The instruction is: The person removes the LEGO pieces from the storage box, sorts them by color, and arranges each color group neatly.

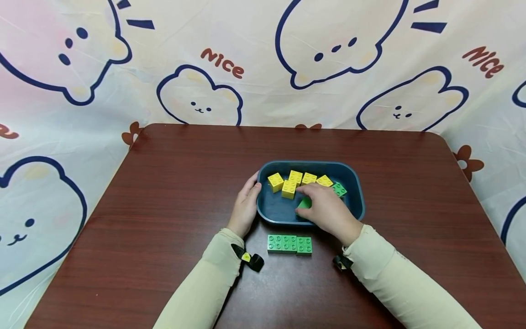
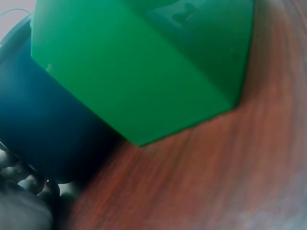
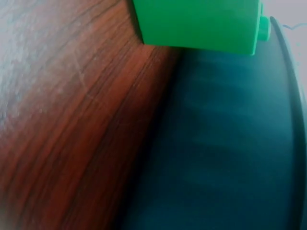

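A dark blue tray [image 1: 271, 212] stands on the table, with yellow building blocks [image 1: 288, 188] and green ones inside. At its left end my left hand [image 1: 244, 205] holds the side, thumb by the rim; curled fingers [image 2: 31, 183] show against the tray's wall in the left wrist view. My right hand [image 1: 330, 210] reaches over the near rim and pinches a green building block [image 1: 305, 204] between thumb and forefinger. Part of that block is hidden by the hand. Another green block [image 1: 339, 189] lies at the tray's right, partly covered by the hand.
In front of the tray, several green blocks [image 1: 289, 244] sit side by side in a row between my wrists. Large green block faces [image 2: 134, 72] fill the upper left wrist view. The brown table [image 1: 185, 183] ends at a patterned cloth [image 1: 263, 100] behind.
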Available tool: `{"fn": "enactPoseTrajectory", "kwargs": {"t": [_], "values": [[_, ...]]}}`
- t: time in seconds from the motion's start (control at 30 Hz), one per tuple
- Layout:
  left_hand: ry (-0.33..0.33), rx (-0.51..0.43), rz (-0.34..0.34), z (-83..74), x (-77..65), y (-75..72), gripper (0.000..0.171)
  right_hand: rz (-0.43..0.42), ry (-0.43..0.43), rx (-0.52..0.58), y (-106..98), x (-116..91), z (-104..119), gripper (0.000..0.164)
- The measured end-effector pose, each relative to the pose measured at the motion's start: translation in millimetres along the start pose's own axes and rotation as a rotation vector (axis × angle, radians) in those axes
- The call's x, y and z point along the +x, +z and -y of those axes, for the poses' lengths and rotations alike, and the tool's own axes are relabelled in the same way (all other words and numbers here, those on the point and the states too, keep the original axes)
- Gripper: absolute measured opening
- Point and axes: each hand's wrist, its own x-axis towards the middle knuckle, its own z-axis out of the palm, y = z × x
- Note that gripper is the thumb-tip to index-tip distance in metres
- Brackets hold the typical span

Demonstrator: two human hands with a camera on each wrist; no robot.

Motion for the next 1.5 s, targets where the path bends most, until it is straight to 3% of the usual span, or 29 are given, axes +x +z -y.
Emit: {"fn": "enactPoseTrajectory", "kwargs": {"t": [0.2,0.67,1.0,1.23,1.5], "values": [[0.004,-0.021,-0.005,14.9,6.6,-3.2,0.041,0.022,-0.002,-0.021,1,2,1,0.051],[0.030,-0.001,-0.035,17.4,6.0,-1.1,0.039,0.033,-0.011,-0.007,3,3,-2,0.051],[0.026,0.000,-0.041,16.4,5.8,-0.4,0.039,-0.051,-0.005,0.144,-2,-2,-6,0.038],[0.017,0.000,-0.035,16.6,6.1,-1.7,0.038,-0.067,0.058,0.295,-6,-6,-7,0.033],[0.009,-0.006,-0.020,16.9,6.9,-3.1,0.041,-0.131,0.017,0.334,-12,-15,-8,0.026]]}}
